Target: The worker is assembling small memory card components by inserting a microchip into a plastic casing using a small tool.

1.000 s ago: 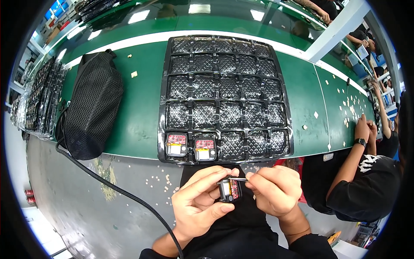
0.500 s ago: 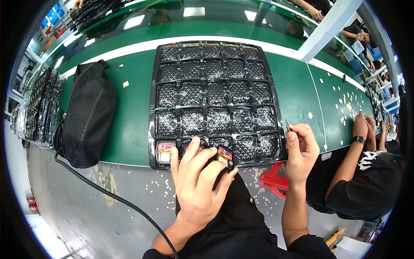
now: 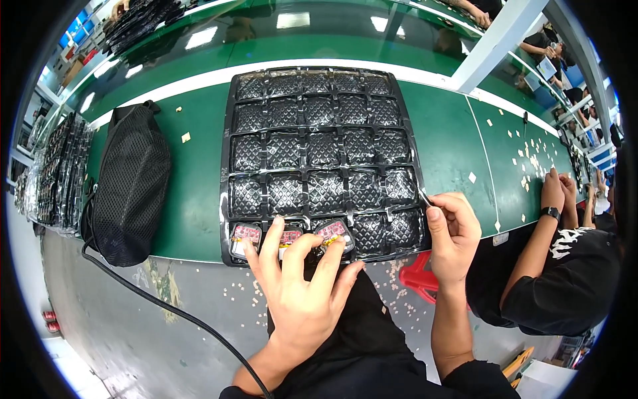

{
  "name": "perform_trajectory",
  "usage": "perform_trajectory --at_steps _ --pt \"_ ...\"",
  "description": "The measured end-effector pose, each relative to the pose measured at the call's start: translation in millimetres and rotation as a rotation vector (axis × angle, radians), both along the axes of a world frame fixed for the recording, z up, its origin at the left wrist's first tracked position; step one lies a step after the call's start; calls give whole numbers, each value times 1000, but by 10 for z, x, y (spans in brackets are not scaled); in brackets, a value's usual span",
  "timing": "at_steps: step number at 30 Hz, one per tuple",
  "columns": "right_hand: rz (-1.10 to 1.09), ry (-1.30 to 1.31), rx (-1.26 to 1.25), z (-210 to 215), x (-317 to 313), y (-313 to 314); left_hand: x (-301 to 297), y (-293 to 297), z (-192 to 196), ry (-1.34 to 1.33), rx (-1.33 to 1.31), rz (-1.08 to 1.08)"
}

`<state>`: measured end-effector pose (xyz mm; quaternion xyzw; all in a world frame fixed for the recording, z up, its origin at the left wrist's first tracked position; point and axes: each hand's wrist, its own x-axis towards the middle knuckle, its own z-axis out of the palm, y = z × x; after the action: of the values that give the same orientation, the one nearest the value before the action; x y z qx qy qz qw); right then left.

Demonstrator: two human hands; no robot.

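Note:
A black plastic blister tray (image 3: 319, 151) with rows of textured pockets lies on the green bench. In its nearest row sit three small black-cased devices with red circuit boards: a left device (image 3: 246, 234), a middle device (image 3: 290, 237) and a right device (image 3: 334, 231). My left hand (image 3: 299, 286) is spread over them, fingers apart, fingertips resting on or just above the devices; they partly hide the middle and right ones. My right hand (image 3: 455, 233), at the tray's right edge, pinches a thin, dark, pointed tool (image 3: 425, 197), most of which the fingers cover.
A black mesh bag (image 3: 133, 186) and a stack of wrapped black trays (image 3: 56, 176) stand left. A black cable (image 3: 166, 306) crosses to my left arm. Small pale squares (image 3: 528, 163) litter the bench at right, where a co-worker (image 3: 558, 266) sits. A red stool (image 3: 419, 276) is below.
The right device, tilted under my left fingers before, now sits flatter in the third pocket. My left fingers have spread. The tray and my right hand appear shifted slightly left in view.

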<state>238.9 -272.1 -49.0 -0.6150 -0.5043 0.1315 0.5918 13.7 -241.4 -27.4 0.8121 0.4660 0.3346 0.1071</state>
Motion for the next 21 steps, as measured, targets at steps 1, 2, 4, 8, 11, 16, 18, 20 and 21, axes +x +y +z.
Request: perform_trajectory --at_steps 1,2,4,8,11,16,18,20,21 --pt "0 -4 1 -2 0 1 5 -2 17 30 -8 12" --pt "0 3 -1 -7 -1 1 5 -3 28 25 -7 12" --pt "-3 3 -3 -7 4 -1 -2 -12 49 30 -17 17" --pt "-21 1 -18 -1 32 -12 -44 7 65 57 -42 -6" --pt "-43 -3 -32 3 24 8 -50 10 83 66 -36 -6" --pt "-41 118 -58 -11 29 31 -67 -127 87 -278 134 -325" --pt "-35 143 -115 16 53 48 50 -228 1 -463 2 -580" --pt "-55 132 -149 65 74 63 215 -488 -420 -569 -328 -775" --pt "-58 209 -261 127 44 97 261 -587 -657 -558 -516 -847"
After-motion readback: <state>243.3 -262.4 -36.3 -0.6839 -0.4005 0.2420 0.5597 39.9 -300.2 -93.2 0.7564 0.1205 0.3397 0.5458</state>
